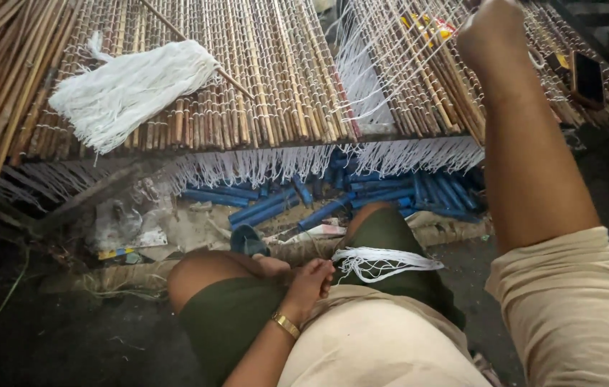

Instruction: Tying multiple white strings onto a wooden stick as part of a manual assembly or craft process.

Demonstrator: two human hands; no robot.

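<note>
White cotton strings (380,264), a small loose bundle, lie across the person's right thigh, near the middle of the scene, with one end running to the fingers of the left hand (309,281). That hand rests in the lap, curled narrowly, pinching the strings' near end; a gold metal bangle (286,325) circles its wrist. The right hand (491,32) is raised to the far right over the woven mat of thin brown bamboo sticks (269,79), closed into a fist; what it grips cannot be told, though thin white threads run beside it. On the far left of the mat lies a thick white hank of string (129,89), well apart from both hands. A fringe of white knotted thread ends (419,154) hangs from the mat's near edge. Below it, on the ground, a heap of blue plastic tubes (362,197) lies just beyond the knees. A dark rectangular phone (587,79) rests on the mat at the far right.
</note>
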